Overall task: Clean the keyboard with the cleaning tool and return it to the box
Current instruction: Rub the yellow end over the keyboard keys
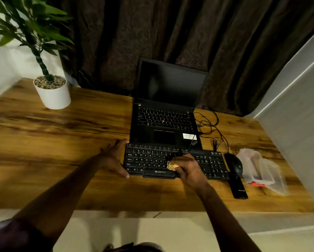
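A black keyboard (203,160) lies on the wooden desk in front of the laptop. My left hand (114,158) grips the keyboard's left end, thumb on the front edge and fingers on the back corner. My right hand (187,167) rests over the middle keys and is closed on a small yellow cleaning tool (171,166), whose dark tip touches the keys. A clear plastic box (261,170) with a red clasp lies open at the right of the desk.
An open black laptop (164,113) stands just behind the keyboard. A black mouse (234,163) and a black remote (238,187) lie between keyboard and box. Tangled cables (209,128) lie right of the laptop. A potted plant (51,91) stands back left.
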### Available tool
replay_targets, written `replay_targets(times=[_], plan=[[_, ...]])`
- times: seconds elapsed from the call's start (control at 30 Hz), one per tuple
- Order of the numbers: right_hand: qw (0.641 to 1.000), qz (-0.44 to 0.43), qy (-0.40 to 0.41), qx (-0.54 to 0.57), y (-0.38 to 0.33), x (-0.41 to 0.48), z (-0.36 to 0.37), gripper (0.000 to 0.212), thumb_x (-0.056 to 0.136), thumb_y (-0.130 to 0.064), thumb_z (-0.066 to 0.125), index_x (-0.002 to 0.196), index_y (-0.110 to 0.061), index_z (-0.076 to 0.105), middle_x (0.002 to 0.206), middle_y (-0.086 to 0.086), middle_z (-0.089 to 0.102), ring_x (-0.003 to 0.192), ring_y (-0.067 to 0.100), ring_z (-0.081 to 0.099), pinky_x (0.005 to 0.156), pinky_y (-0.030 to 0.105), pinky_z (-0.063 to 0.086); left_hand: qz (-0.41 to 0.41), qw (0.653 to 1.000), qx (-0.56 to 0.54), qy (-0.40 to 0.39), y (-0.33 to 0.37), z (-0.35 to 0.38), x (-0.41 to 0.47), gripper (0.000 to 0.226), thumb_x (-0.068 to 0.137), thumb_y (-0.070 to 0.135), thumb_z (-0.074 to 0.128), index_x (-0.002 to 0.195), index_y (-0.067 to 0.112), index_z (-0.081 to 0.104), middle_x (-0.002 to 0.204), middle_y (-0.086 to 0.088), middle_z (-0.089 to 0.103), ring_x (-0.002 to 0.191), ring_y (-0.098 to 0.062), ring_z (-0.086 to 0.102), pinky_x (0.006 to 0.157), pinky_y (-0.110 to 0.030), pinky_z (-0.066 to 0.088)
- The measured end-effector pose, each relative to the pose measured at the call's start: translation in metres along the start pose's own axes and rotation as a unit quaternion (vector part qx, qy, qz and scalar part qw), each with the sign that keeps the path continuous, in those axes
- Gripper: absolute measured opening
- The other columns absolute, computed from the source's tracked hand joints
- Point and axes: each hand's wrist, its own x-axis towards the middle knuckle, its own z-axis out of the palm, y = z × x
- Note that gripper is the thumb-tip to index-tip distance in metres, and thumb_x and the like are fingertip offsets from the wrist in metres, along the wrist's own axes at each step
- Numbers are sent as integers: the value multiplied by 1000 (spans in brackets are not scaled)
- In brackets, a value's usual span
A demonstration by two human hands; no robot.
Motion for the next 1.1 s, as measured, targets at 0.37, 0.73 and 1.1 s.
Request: replay_targets(times=[0.37,0.73,1.1], plan=[[996,81,18,-17,30,-17,-26,41,87,2,64,112,-31,68,124,-3,51,104,1,48,95,2,37,-1,1000,-6,-4,0,1,1,148,43,49,97,152,46,-3,165,2,0,151,-33,1,119,-63,14],[996,71,27,-42,31,-19,-30,25,89,13,55,113,12,64,98,-8,56,88,0,60,72,2,44,2,1000,-2,-5,3,1,1,147,45,48,96,153,43,-2,165,3,0,151,-35,2,119,-60,13],[994,104,25,-5,35,-19,-19,37,88,0,63,114,-25,70,124,0,56,109,5,46,93,0,34,-14,1000,13,-6,-3,2,6,151,36,60,93,150,51,-5,165,-1,-5,151,-37,1,117,-66,5]])
